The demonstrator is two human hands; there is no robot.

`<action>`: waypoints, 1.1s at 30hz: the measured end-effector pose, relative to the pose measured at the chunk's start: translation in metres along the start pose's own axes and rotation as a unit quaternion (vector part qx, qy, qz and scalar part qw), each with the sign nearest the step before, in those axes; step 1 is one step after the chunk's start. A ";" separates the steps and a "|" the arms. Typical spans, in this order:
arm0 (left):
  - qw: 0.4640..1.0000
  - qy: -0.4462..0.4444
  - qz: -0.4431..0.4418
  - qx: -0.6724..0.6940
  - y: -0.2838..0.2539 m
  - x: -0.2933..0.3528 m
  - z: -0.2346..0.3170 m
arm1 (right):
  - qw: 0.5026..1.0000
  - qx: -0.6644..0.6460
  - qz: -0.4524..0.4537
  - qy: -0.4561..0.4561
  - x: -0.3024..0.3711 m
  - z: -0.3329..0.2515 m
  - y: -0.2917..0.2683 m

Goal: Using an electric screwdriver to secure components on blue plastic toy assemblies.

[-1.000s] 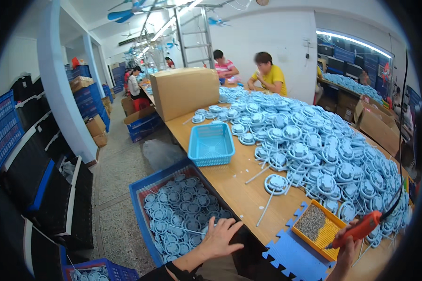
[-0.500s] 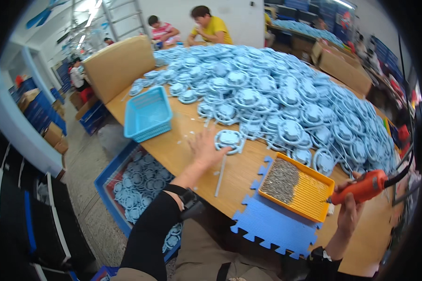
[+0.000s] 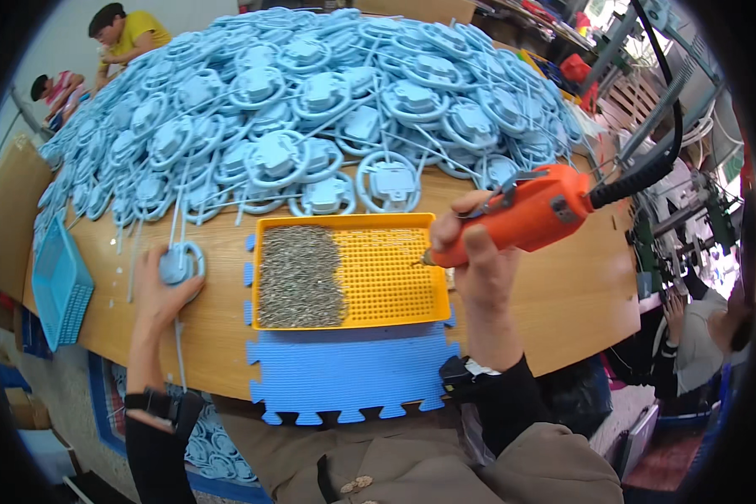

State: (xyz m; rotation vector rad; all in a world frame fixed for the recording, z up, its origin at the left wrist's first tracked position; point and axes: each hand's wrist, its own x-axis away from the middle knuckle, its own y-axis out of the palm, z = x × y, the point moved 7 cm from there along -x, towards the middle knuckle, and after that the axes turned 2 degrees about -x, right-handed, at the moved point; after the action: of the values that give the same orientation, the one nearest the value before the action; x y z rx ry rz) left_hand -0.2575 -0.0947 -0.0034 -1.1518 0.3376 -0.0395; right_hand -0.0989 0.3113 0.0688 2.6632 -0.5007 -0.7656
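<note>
My left hand (image 3: 156, 290) is closed round a light blue round plastic part (image 3: 176, 265) with a thin strap hanging from it, low over the wooden table at the left. In my right hand (image 3: 485, 269) is an orange electric screwdriver (image 3: 525, 214), its bit pointing left over the right side of a yellow tray (image 3: 353, 324). Small metal screws (image 3: 301, 277) are heaped in the tray's left part, while its ribbed right part lies bare. Beneath the tray is a blue foam mat (image 3: 349, 370) with jigsaw edges.
A large heap of similar light blue parts (image 3: 323, 92) covers the far side of the table. A blue basket (image 3: 62, 286) stands at the left edge, and a bin of parts (image 3: 218, 449) sits below. The screwdriver's black cable (image 3: 647, 181) rises at the right. Other people sit nearby.
The view has swung to the right. My left hand, spread beside a part before, now grips one. The screwdriver's bit has tilted up and sits higher over the tray's right side.
</note>
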 end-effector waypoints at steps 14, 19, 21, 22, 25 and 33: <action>0.967 0.161 -0.112 0.160 -0.035 0.130 0.149 | 0.999 0.021 0.034 -0.015 -0.011 0.011 -0.021; 0.933 0.272 -0.185 0.148 0.000 0.151 0.209 | 0.999 0.012 0.037 -0.017 -0.013 0.016 -0.022; 0.935 0.274 -0.177 0.142 0.008 0.153 0.216 | 0.999 0.010 0.031 -0.015 -0.013 0.015 -0.020; 0.936 0.282 -0.168 0.129 0.010 0.154 0.219 | 0.999 0.011 0.035 -0.007 -0.013 0.015 -0.018; 0.937 0.291 -0.156 0.111 0.016 0.159 0.221 | 0.999 0.012 0.041 -0.004 -0.012 0.016 -0.019; 0.982 0.154 -0.059 0.089 0.015 0.164 0.209 | 0.998 -0.054 -0.003 -0.035 -0.008 -0.026 0.008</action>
State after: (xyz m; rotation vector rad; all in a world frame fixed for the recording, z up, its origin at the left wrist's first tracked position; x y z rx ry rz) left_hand -0.0447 0.0642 0.0193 -0.9871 0.5279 -0.3487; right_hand -0.0928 0.3134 0.0962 2.5477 -0.4563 -0.8646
